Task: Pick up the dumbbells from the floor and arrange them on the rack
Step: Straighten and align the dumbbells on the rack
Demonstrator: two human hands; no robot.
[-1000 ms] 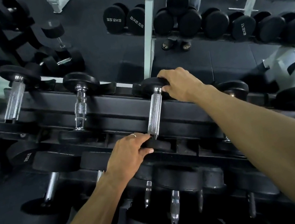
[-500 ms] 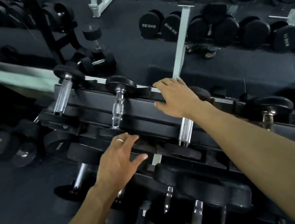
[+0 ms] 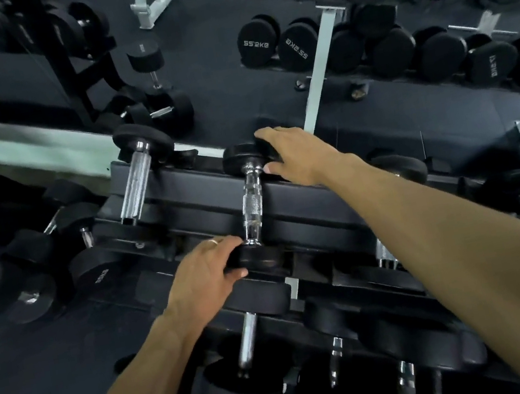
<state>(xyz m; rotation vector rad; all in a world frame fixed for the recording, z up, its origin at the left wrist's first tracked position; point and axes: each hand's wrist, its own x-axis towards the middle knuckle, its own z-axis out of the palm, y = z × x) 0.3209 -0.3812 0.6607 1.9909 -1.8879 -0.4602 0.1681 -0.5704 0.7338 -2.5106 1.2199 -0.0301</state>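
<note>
A dumbbell lying across the top tier of the rack is gripped at its near head by the left hand and at its far head by the right hand, fingers curled around each; both heads should be seated evenly before release.

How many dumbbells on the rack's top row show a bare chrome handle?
2: the left dumbbell, untouched, and the middle dumbbell, held at both ends by the left hand and right hand. The arm may hide others.
</note>
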